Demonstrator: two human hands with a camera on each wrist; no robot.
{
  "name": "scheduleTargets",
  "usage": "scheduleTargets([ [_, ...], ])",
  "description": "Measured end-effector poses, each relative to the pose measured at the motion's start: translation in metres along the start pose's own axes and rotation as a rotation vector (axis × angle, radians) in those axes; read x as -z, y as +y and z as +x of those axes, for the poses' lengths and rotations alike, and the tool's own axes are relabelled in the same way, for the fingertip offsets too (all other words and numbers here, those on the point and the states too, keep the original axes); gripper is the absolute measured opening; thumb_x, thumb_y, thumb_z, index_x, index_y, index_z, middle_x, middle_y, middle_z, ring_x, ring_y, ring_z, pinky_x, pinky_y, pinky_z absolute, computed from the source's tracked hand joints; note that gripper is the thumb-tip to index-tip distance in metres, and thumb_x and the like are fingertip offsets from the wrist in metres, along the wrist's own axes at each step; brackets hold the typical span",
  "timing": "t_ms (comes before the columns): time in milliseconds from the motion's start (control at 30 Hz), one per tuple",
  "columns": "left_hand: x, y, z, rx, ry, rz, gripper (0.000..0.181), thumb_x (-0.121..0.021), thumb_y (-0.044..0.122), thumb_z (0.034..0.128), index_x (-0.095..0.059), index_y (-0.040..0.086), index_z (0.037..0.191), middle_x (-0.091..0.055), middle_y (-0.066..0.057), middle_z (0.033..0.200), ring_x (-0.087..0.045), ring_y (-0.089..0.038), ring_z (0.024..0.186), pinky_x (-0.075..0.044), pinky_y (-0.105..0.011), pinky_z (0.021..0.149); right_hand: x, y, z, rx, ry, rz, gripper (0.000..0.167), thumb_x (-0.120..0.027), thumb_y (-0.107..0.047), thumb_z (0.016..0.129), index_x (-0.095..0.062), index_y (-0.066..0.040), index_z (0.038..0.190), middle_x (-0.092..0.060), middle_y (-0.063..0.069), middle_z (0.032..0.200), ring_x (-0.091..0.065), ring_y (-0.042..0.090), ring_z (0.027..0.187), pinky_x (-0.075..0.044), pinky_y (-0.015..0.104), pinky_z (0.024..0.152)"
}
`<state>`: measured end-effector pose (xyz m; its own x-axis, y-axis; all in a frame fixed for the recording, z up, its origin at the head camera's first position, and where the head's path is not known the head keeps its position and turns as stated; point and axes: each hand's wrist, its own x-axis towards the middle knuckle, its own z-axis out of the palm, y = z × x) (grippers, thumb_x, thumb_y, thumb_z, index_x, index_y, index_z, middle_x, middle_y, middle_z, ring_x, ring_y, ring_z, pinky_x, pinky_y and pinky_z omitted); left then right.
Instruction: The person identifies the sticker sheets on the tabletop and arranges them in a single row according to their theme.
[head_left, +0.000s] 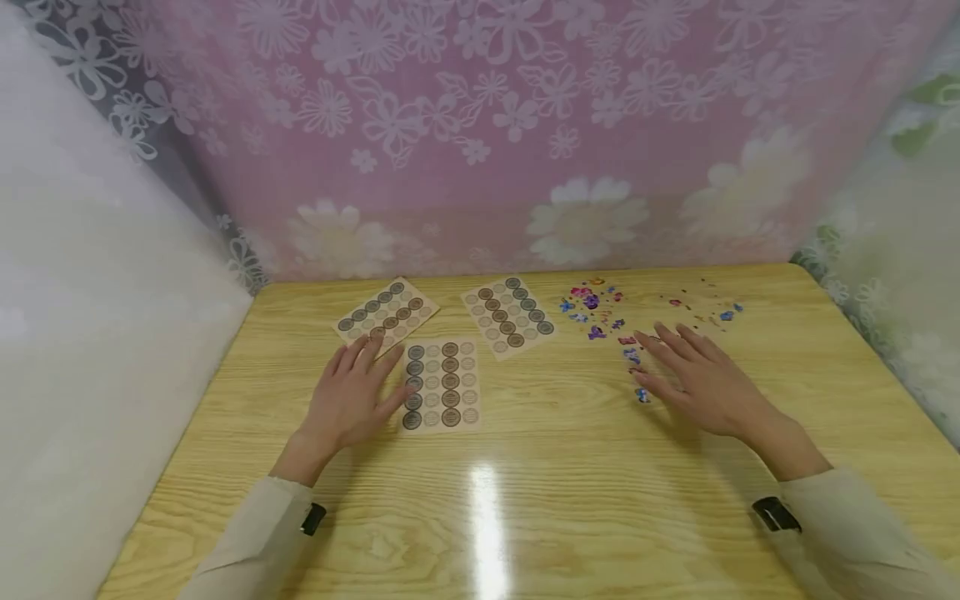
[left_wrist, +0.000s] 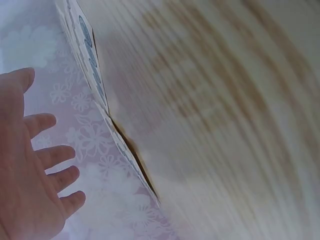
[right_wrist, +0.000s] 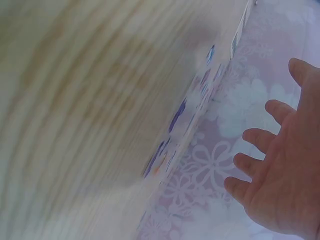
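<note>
My left hand [head_left: 348,404] is held palm down with its fingers spread, at the left edge of a paper sheet [head_left: 441,387] printed with columns of dark and pale round stickers. Its fingertips overlap the lower edge of a second, tilted sheet [head_left: 392,310]. In the left wrist view this hand [left_wrist: 30,170] appears raised off the tabletop and holds nothing. My right hand [head_left: 708,387], also spread and holding nothing, is over the right side, beside a short column of small shiny coloured pieces [head_left: 632,356]. The right wrist view shows that hand [right_wrist: 280,165] apart from the surface.
A third round-sticker sheet [head_left: 510,317] lies at the back middle. Purple, pink and blue bits [head_left: 591,302] are scattered right of it, with more small bits [head_left: 727,316] farther right. The wooden table [head_left: 570,500] meets a pink floral cloth [head_left: 450,183] behind.
</note>
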<state>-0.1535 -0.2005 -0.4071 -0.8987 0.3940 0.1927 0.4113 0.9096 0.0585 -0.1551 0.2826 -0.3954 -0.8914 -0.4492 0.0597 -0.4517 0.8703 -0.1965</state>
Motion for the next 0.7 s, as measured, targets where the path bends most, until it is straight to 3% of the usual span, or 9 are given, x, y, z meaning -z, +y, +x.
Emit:
scheduleTargets([
  [367, 0.004, -0.006, 0.002, 0.061, 0.097, -0.136, 0.057, -0.049, 0.048, 0.0967, -0.046, 0.012, 0.142, -0.041, -0.013, 0.144, -0.033, -0.037, 0.132, -0.029, -0.057, 0.102, -0.002, -0.015, 0.015, 0.0, -0.009, 0.109, 0.062, -0.041, -0.044, 0.101, -0.024, -0.013, 0.153, -0.021, 0.021, 0.154, -0.016, 0.043, 0.139, -0.016, 0.058, 0.108],
  [533, 0.005, -0.007, 0.005, 0.076, 0.117, -0.206, 0.056, -0.052, 0.043, 0.0965, -0.046, 0.009, 0.141, -0.043, -0.015, 0.142, -0.038, -0.036, 0.129, -0.034, -0.057, 0.099, -0.004, -0.024, 0.023, -0.015, 0.009, 0.187, 0.061, -0.04, -0.043, 0.102, -0.022, -0.016, 0.154, -0.022, 0.02, 0.154, -0.019, 0.045, 0.137, -0.019, 0.065, 0.103],
  [700, 0.006, -0.008, 0.008, 0.103, 0.111, -0.287, 0.054, -0.057, 0.035, 0.0954, -0.046, 0.007, 0.14, -0.045, -0.017, 0.14, -0.041, -0.037, 0.127, -0.035, -0.054, 0.1, -0.006, -0.035, 0.036, -0.004, 0.037, 0.329, 0.056, -0.039, -0.039, 0.103, -0.025, -0.016, 0.153, -0.027, 0.021, 0.151, -0.024, 0.045, 0.135, -0.021, 0.065, 0.102],
])
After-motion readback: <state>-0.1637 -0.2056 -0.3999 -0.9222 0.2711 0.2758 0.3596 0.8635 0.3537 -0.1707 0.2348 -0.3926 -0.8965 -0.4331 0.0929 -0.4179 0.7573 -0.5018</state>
